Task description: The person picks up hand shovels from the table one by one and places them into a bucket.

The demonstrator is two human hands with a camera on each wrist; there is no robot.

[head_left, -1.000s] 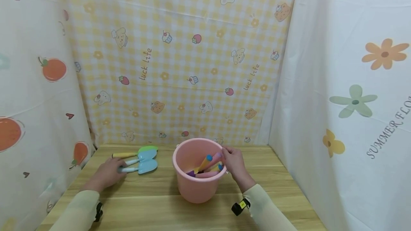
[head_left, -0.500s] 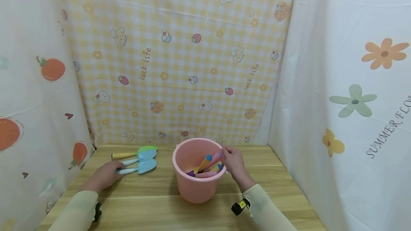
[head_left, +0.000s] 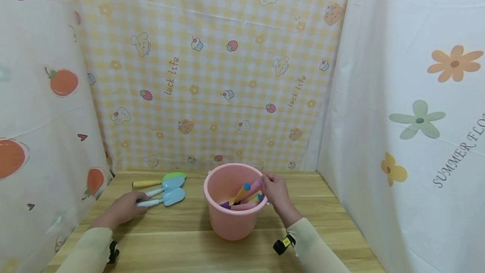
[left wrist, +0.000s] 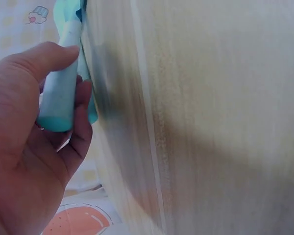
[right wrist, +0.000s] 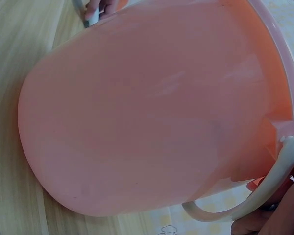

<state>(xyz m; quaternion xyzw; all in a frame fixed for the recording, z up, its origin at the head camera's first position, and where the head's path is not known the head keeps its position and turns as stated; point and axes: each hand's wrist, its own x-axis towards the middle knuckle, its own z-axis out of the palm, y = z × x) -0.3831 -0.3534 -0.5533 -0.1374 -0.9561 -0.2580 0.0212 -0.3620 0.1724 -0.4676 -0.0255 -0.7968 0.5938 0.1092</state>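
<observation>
My left hand (head_left: pixel 126 209) pinches the handle of the nearer light blue toy trowel (head_left: pixel 174 196) between thumb and fingers at the table's left side. In the left wrist view, that pale handle (left wrist: pixel 61 95) lies under the thumb, and a second blue handle (left wrist: pixel 92 110) shows behind the fingertips. The second blue trowel (head_left: pixel 173 182) lies just beyond, partly over a green trowel (head_left: pixel 178 175) with a yellow handle. My right hand (head_left: pixel 278 197) grips the rim of a pink bucket (head_left: pixel 233 224) on its right side. The right wrist view shows the bucket's white handle (right wrist: pixel 257 203) by those fingers.
Inside the bucket lie several toy tools, among them a yellow handle (head_left: pixel 241 193) with a blue end, pink handles (head_left: pixel 242 207) and a purple piece (head_left: pixel 225 204). A yellow checked curtain (head_left: pixel 212 96) hangs behind the wooden table (head_left: pixel 182 243). White curtains (head_left: pixel 363 96) flank it.
My left hand has drawn back slightly toward me, and the nearer blue trowel's handle end has swung a little with it. The right hand and bucket have stayed put.
</observation>
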